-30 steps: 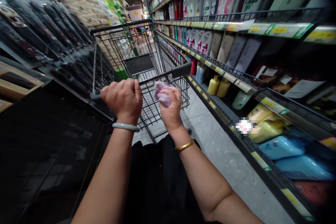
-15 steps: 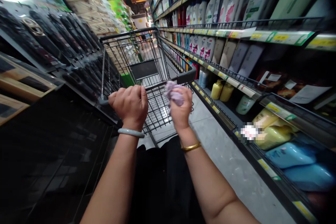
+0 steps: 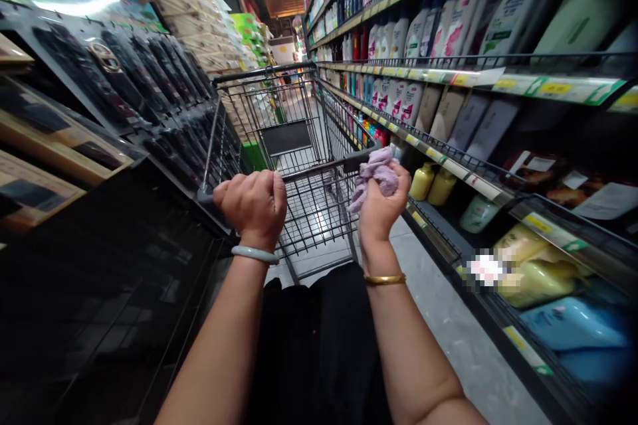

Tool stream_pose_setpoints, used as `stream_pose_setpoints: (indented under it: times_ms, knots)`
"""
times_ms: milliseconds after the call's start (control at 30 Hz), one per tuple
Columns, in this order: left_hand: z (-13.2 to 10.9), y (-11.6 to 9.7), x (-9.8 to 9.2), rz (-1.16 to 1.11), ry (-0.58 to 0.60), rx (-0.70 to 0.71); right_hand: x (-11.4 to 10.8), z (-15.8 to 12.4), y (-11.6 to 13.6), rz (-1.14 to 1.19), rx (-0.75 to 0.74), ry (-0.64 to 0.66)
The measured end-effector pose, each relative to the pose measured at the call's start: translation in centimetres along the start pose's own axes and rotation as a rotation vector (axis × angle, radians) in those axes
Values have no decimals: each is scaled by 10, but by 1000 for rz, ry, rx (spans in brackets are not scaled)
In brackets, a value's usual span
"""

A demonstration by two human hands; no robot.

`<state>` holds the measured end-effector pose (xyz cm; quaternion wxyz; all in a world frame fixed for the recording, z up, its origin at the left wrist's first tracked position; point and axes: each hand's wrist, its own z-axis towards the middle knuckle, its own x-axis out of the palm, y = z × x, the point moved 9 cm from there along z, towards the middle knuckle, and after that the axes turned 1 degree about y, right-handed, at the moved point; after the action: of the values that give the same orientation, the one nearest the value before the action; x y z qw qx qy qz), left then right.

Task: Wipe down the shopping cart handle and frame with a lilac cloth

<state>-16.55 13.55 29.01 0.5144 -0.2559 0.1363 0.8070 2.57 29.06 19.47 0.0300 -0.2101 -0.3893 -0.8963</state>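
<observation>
A dark wire shopping cart (image 3: 294, 172) stands in front of me, its basket bare wire with a dark panel at the far end. My left hand (image 3: 254, 204) is wrapped around the left part of the cart's handlebar (image 3: 319, 171). A crumpled pale purple cloth (image 3: 377, 176) is bunched in my right hand (image 3: 383, 209), fingers closed on it. That hand is at the handlebar's right end; whether the cloth touches the bar I cannot tell for sure.
Shelves (image 3: 453, 169) of shampoo bottles (image 3: 406, 103) run close along the right. To the left are hanging dark packages (image 3: 124, 80), stacked paper packs (image 3: 174, 6) and a black display side (image 3: 100, 292). A grey tiled floor (image 3: 448, 325) stretches ahead between them.
My right hand has moved right along the handlebar with the cloth, toward its right end. My left hand has stayed on the bar. The view has shifted slightly.
</observation>
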Motion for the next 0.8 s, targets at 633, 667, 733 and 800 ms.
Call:
stream_pose_setpoints:
  times_ms: [633,667,733,800]
  knots:
    - [1,-3,-6,78,43,23,12,-37,4,-72,-93,261]
    - [1,-4,-6,81,48,28,2,-30,-2,-84,-68,178]
    - [1,-6,-5,74,55,21,-16,-21,-14,-111,-24,41]
    - [2,-7,-4,58,53,6,-18,-23,-17,-138,-2,19]
